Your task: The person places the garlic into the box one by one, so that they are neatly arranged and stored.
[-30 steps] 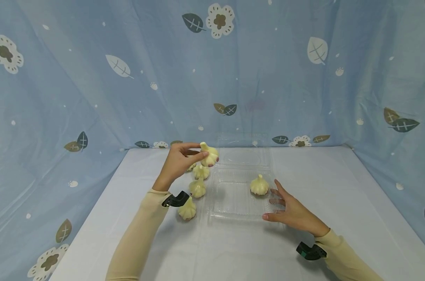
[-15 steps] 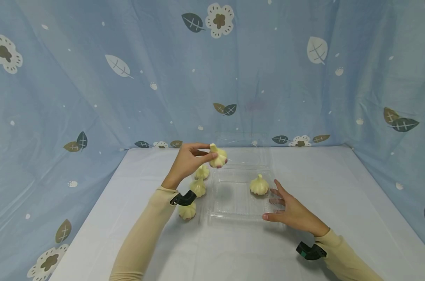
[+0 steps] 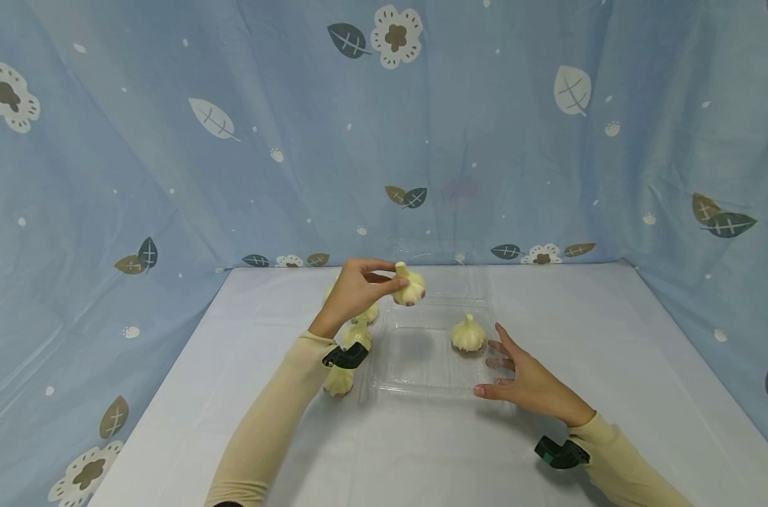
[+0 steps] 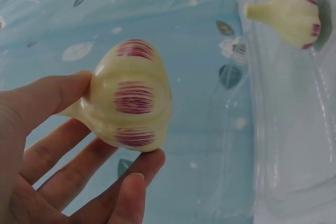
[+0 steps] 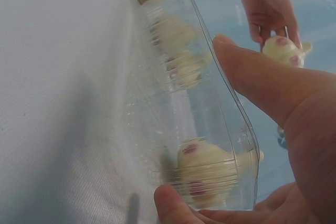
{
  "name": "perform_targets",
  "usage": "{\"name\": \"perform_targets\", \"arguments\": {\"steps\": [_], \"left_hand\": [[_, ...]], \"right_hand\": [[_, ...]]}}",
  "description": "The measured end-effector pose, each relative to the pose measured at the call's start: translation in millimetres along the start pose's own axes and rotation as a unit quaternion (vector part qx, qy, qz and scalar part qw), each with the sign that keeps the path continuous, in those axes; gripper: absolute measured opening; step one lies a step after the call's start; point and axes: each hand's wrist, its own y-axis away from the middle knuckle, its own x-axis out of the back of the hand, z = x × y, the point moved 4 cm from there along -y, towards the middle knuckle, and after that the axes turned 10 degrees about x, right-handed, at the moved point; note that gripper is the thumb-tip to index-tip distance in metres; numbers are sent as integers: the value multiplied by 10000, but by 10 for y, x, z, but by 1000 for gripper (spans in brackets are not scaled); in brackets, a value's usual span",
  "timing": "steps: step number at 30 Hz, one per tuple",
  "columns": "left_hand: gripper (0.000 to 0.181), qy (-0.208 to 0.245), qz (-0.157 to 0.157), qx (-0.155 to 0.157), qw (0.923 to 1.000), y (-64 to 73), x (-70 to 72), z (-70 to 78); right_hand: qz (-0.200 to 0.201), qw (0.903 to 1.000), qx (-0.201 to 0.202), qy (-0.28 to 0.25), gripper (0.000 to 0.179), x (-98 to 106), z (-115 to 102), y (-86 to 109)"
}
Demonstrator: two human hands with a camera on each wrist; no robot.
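Observation:
A pale garlic bulb [image 3: 409, 285] is pinched between the thumb and fingers of my left hand [image 3: 354, 292], above the back left of a clear plastic container [image 3: 416, 389]. The left wrist view shows purple streaks on that garlic bulb [image 4: 134, 98]. Another garlic bulb [image 3: 468, 334] sits upright at the container's right side. My right hand [image 3: 536, 387] holds the container's front right corner, thumb at the front and fingers along the right wall. In the right wrist view, the thumb [image 5: 262, 74] lies by the rim, and part of the hand runs out of frame.
Several garlic bulbs [image 3: 339, 382] stand in a row left of the container, partly hidden by my left arm. The container's clear lid [image 3: 441, 282] lies folded back behind it. A white-covered table [image 3: 612, 338] meets a blue patterned curtain [image 3: 517, 141] at the back.
My left hand has moved right with the held garlic bulb, from over the row to over the container's back left. The right hand and the bulb in the container have stayed put.

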Motion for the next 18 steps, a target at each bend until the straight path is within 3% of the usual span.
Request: {"name": "perform_targets", "arguments": {"steps": [18], "left_hand": [[42, 29, -414, 39, 9991, -89, -228, -20]], "right_hand": [[-7, 10000, -22, 45, 124, -5, -11, 5]]}}
